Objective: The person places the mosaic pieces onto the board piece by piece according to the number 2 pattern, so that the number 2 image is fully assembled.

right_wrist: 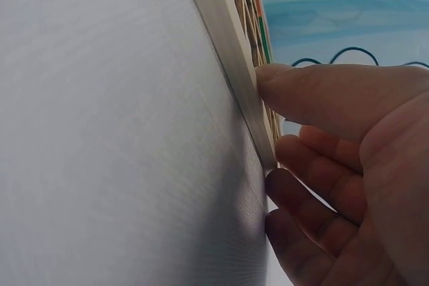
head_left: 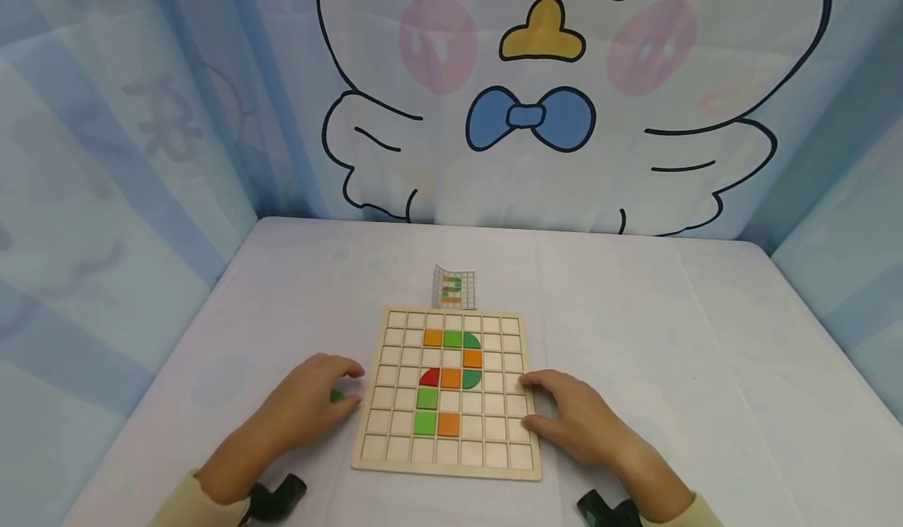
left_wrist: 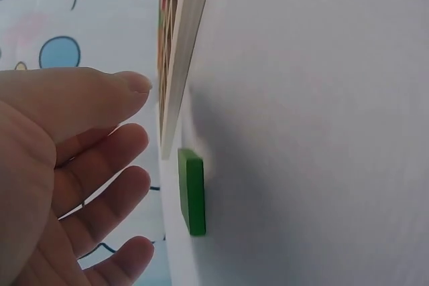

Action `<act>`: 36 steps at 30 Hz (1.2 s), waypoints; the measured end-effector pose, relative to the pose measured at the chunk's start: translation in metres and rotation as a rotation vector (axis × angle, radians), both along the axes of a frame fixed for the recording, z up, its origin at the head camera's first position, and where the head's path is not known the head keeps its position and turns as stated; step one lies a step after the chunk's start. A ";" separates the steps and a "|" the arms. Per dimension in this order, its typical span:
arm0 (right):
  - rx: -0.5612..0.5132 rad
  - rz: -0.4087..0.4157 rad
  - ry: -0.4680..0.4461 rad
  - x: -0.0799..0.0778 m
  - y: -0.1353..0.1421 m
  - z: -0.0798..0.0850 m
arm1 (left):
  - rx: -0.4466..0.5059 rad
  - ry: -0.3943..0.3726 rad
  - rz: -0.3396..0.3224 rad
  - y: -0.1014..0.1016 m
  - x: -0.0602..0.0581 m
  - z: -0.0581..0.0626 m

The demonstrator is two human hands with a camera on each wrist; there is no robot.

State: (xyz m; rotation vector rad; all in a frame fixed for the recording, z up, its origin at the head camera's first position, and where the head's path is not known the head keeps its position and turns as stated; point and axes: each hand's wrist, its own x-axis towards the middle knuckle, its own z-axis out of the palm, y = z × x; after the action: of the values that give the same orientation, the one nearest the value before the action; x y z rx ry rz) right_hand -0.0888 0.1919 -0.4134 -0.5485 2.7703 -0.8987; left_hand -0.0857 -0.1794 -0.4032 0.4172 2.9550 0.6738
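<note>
A square wooden grid board [head_left: 444, 470] lies flat, with orange, green and red pieces set in some of its cells. To its left, my left hand [head_left: 303, 397] hovers with thumb and fingers apart and nothing between them. A loose green piece [left_wrist: 192, 192] lies on the table below that hand, near the board's edge; in the head view the hand partly covers this green piece [head_left: 336, 395]. My right hand [head_left: 582, 417] is at the board's right side, its thumb [right_wrist: 281, 85] and index fingertip right at the wooden rim, fingers loosely bent.
Behind the board stands a small folded pattern card [head_left: 455, 290] printed with a grid and coloured shapes. A white cloth covers the table [head_left: 705, 370]. Patterned curtains [head_left: 106, 198] hang on the left, right and back. Black wrist devices [head_left: 278, 498] sit under both forearms.
</note>
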 end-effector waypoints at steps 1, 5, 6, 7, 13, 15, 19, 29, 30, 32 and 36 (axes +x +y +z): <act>-0.001 0.002 0.001 0.000 0.000 0.000 | -0.004 0.009 -0.002 -0.002 0.000 0.000; 0.000 0.006 0.005 0.000 0.000 0.000 | -0.023 0.033 -0.002 -0.009 0.002 0.003; 0.000 0.008 0.007 0.000 0.001 0.001 | -0.027 0.035 -0.002 -0.011 0.002 0.003; -0.001 0.009 0.009 0.000 0.001 0.001 | -0.032 0.035 0.001 -0.012 0.002 0.004; 0.001 0.004 0.005 0.001 0.000 0.001 | -0.034 -0.009 0.019 -0.016 0.002 0.004; 0.000 -0.001 0.000 0.001 0.000 0.001 | -0.034 -0.027 0.021 -0.016 0.002 0.004; -0.004 0.000 -0.003 0.001 0.000 0.002 | -0.037 -0.043 0.014 -0.017 0.002 0.002; -0.004 -0.007 -0.007 0.001 0.000 0.001 | -0.042 -0.126 0.043 -0.015 0.000 0.003; -0.005 -0.009 -0.009 0.001 0.000 0.000 | -0.042 -0.126 0.039 -0.016 0.000 0.003; -0.007 -0.011 -0.013 0.001 -0.001 0.000 | -0.040 -0.125 0.035 -0.017 0.000 0.003; -0.008 -0.013 -0.013 0.001 -0.001 0.000 | -0.026 -0.135 0.027 -0.021 0.001 0.004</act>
State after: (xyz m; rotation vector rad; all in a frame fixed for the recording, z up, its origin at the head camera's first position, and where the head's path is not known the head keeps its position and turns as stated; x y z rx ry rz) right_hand -0.0879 0.1904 -0.4136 -0.5242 2.7631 -0.9139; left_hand -0.0851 -0.2002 -0.3992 0.3163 2.8435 0.6395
